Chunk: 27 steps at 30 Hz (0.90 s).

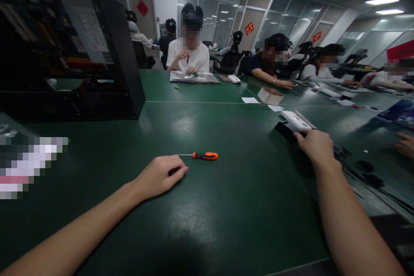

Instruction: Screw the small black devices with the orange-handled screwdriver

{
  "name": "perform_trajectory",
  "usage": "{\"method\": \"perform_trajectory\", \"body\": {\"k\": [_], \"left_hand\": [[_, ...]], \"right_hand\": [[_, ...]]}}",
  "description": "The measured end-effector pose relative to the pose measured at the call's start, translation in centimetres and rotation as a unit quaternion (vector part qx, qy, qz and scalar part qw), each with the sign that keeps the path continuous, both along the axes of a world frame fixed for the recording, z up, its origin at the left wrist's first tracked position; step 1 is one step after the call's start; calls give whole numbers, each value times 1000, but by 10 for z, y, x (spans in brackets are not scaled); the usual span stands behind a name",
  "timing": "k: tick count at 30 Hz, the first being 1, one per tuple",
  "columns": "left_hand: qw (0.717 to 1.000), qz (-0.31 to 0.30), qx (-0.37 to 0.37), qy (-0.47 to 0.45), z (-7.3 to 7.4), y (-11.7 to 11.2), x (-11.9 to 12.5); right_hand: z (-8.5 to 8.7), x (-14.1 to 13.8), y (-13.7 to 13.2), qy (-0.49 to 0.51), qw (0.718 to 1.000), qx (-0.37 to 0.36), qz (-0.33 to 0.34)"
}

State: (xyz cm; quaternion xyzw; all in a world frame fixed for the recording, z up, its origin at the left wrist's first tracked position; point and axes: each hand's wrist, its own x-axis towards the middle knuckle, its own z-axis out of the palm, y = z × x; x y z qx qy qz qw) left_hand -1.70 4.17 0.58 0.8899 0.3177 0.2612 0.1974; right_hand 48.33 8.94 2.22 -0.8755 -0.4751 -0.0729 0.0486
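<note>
My left hand (pixel 163 173) rests on the green table (pixel 226 207), its fingers curled in and the thumb by the fingertips, with nothing visible in it. Just beyond it lies a screwdriver (pixel 205 155) with an orange and black handle; its metal shaft points left and its tip is hidden behind my hand. Farther right, my right hand (pixel 315 144) is closed at the near end of a white boxy item (pixel 293 120) with a flat black piece (pixel 285 131) along its side. My fingers partly cover both, and what kind of item it is I cannot make out.
A black computer case (pixel 126 60) with an open side stands at the left. A small cardboard box (pixel 270 95) and white papers (pixel 250 100) lie ahead. Cables and black parts (pixel 371 179) are at the right, near another person's hand (pixel 405 144). Opposite sits a person in a white shirt (pixel 203 54).
</note>
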Motion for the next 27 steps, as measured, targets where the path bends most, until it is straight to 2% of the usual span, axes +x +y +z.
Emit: {"method": "perform_trajectory", "body": {"k": [27], "left_hand": [[996,-35,67,51,-2,-1,-3]], "right_hand": [[4,19,9,-24,998,-48,18]]}}
